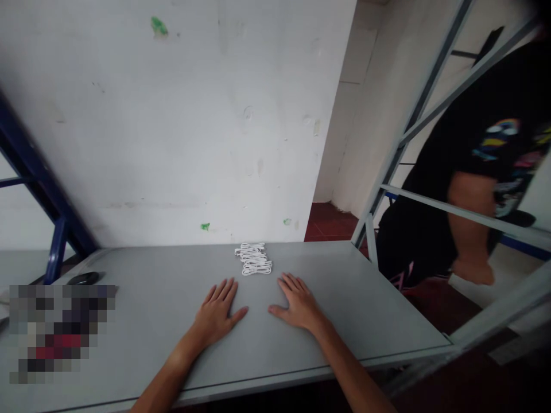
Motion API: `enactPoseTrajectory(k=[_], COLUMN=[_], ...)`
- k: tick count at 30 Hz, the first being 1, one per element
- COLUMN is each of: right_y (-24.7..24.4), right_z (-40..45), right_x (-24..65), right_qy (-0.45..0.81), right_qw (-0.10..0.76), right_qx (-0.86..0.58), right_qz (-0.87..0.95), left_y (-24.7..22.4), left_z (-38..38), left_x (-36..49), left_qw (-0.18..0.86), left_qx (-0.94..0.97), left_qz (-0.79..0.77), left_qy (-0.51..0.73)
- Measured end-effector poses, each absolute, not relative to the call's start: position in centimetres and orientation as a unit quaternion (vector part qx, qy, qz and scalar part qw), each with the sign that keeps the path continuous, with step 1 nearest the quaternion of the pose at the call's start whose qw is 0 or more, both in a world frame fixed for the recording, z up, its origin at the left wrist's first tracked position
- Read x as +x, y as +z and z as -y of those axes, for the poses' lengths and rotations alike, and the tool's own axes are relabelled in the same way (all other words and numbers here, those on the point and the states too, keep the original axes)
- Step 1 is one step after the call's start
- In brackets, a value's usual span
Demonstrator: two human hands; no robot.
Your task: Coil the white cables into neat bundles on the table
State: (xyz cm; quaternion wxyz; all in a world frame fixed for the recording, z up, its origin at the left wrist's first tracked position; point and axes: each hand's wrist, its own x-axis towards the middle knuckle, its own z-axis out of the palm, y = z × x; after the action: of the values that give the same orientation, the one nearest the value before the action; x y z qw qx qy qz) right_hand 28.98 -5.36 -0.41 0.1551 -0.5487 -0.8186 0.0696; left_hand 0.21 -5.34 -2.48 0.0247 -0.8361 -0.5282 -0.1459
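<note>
Both my hands rest palm down on a grey tabletop point(159, 321). My left hand point(217, 312) lies flat with its fingers together and the thumb spread toward the middle; it holds nothing. Opposite it, my right hand point(297, 301) is also flat, thumb pointing inward, with nothing in it. Just beyond the fingertips, near the wall, sits a small pile of white bundled cords point(253, 259), folded into loops. Neither hand touches the cords. How many bundles there are, I cannot tell.
A white wall point(206, 126) borders the table's far edge. At the left are a dark computer mouse point(85, 279) and a pixelated area. Blue posts point(41, 172) stand left, a grey metal frame point(430, 195) right. Behind that frame is a person in a black shirt point(456, 132).
</note>
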Motion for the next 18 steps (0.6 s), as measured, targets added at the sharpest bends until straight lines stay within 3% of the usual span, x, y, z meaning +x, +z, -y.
enactPoseTrajectory(k=[18], right_y=[-0.25], right_z=[5.44], right_x=[28.96], right_qy=[0.085], right_qw=[0.156], right_qx=[-0.551], right_qz=[0.815], left_y=[-2.44], left_z=[5.49], left_x=[0.26], left_qw=[0.017], left_qx=[-0.836], left_qz=[0.527], left_qy=[-0.152])
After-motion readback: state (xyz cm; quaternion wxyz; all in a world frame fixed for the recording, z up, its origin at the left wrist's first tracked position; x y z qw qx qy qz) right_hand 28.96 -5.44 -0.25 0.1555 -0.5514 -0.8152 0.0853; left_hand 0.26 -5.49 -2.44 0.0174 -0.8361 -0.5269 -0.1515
